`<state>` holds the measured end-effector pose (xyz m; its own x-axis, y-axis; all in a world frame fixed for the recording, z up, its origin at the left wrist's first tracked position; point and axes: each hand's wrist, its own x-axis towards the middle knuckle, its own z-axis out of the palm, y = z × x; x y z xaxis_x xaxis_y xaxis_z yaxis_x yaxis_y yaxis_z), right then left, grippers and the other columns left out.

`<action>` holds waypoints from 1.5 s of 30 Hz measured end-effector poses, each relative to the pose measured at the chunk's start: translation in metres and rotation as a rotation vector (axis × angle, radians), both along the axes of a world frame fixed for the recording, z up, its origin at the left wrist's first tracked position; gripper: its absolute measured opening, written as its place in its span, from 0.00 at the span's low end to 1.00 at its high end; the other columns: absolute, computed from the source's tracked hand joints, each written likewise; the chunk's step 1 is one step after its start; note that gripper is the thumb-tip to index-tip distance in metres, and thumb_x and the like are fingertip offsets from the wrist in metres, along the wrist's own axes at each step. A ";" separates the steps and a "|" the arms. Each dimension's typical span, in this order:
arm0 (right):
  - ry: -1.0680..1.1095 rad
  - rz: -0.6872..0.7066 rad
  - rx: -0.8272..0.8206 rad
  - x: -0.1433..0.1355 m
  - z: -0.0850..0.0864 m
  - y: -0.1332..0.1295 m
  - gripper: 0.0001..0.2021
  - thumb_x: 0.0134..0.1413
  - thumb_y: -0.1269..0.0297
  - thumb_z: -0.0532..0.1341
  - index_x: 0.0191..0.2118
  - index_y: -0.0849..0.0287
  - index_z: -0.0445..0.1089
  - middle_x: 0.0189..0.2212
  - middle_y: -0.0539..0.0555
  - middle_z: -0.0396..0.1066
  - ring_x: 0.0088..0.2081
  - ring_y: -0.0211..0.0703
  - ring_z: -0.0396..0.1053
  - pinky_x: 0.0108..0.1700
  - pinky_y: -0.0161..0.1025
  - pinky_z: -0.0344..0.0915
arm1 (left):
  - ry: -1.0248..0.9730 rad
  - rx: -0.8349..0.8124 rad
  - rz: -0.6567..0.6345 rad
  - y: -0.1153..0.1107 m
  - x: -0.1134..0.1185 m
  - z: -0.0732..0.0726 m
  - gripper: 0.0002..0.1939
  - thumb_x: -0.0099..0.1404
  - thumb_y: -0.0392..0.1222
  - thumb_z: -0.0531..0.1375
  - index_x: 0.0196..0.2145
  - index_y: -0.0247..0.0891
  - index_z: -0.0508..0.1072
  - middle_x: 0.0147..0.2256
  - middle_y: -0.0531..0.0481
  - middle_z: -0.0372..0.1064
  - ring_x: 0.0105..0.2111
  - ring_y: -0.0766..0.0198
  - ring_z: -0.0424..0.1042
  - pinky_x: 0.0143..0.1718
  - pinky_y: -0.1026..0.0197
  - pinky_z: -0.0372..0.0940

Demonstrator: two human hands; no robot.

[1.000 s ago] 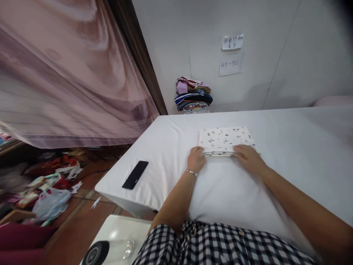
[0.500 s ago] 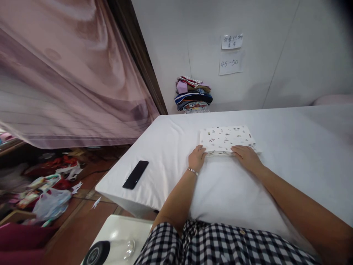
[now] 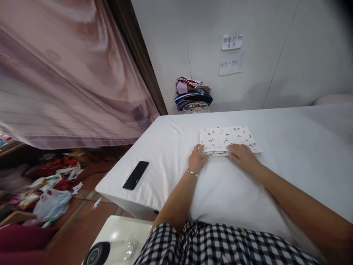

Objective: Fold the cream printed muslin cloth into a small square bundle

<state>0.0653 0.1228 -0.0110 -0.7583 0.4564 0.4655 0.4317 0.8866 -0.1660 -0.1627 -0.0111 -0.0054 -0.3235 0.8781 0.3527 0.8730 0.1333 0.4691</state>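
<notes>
A folded white cloth with small printed figures point(image 3: 226, 137) lies flat on the white-covered table point(image 3: 165, 147). At its near left corner is my left hand point(image 3: 196, 158), thumb and fingers closed on the folded edge. My right hand point(image 3: 243, 155) grips the same near edge right of its middle, fingers on top and thumb at the lower layers. Several layers show along that edge between the two hands.
A black phone point(image 3: 135, 175) lies on the table's left part. Behind the far edge stands a pile of folded clothes point(image 3: 193, 95) by the wall. A pink curtain point(image 3: 82, 73) hangs at left. A white stool point(image 3: 124, 228) bears a glass cup and black lid.
My right hand has shifted slightly left along the cloth's near edge. My left hand has turned a little, its thumb now lower at the corner. The cloth has hardly moved.
</notes>
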 end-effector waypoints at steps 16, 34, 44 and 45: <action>0.008 0.000 -0.001 -0.029 -0.006 0.000 0.16 0.62 0.62 0.47 0.48 0.55 0.68 0.47 0.56 0.71 0.50 0.49 0.66 0.50 0.49 0.60 | 0.056 -0.023 0.019 0.008 -0.001 -0.003 0.14 0.64 0.43 0.56 0.48 0.47 0.69 0.56 0.52 0.61 0.41 0.62 0.70 0.36 0.60 0.67; 0.002 0.014 -0.036 -0.015 0.003 0.001 0.18 0.61 0.57 0.48 0.52 0.52 0.66 0.51 0.54 0.68 0.53 0.50 0.64 0.54 0.53 0.57 | -0.022 0.026 -0.031 0.006 0.000 -0.007 0.18 0.62 0.46 0.59 0.49 0.45 0.70 0.56 0.48 0.61 0.50 0.58 0.65 0.51 0.55 0.63; 0.071 -0.393 -0.395 0.051 -0.016 0.051 0.23 0.56 0.48 0.49 0.49 0.55 0.67 0.58 0.54 0.61 0.61 0.52 0.52 0.61 0.52 0.52 | -0.507 0.108 0.232 0.008 0.000 0.000 0.16 0.64 0.51 0.53 0.44 0.41 0.71 0.38 0.50 0.72 0.29 0.67 0.69 0.35 0.63 0.64; 0.096 -0.399 -0.455 0.052 -0.016 0.052 0.24 0.56 0.47 0.49 0.50 0.55 0.67 0.59 0.53 0.59 0.62 0.52 0.51 0.62 0.51 0.51 | -0.527 0.089 0.239 0.009 0.000 -0.001 0.16 0.64 0.51 0.52 0.42 0.41 0.72 0.36 0.51 0.72 0.29 0.67 0.69 0.34 0.63 0.63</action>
<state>0.1172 0.1744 -0.0272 -0.4522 0.8656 0.2151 0.6804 0.4907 -0.5444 -0.1623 -0.0023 -0.0064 -0.6607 0.7335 0.1593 0.4696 0.2383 0.8501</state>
